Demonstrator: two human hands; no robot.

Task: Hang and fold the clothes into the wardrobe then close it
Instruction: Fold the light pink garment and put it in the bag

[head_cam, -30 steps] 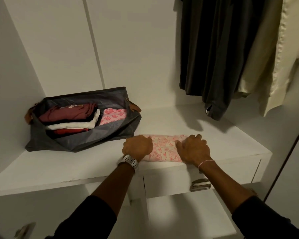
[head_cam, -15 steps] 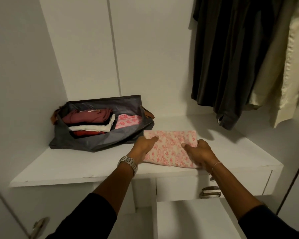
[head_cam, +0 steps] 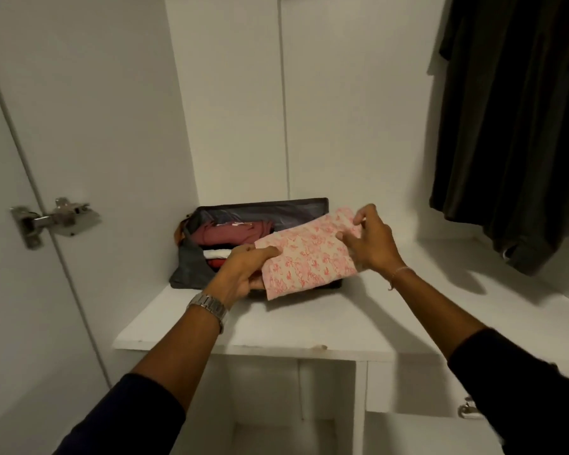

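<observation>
Folded pink cloth (head_cam: 304, 257) held tilted above the shelf (head_cam: 276, 326), over the front edge of the grey bag (head_cam: 191, 264). Left hand (head_cam: 243, 274) grips its near-left edge; right hand (head_cam: 372, 244) pinches the far-right corner. Bag open, holding folded maroon and white clothes (head_cam: 230, 238). Dark garments (head_cam: 513, 126) hang right; bare shelf beneath them.

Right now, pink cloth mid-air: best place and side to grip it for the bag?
Grip the two short ends, as now. The pink cloth is a soft folded rectangle, tilted, so it likely needs both ends supported. Left hand holds the near-left end, thumb on top; right hand pinches the far-right end. Come from the sides, then lower into the open bag.
</observation>
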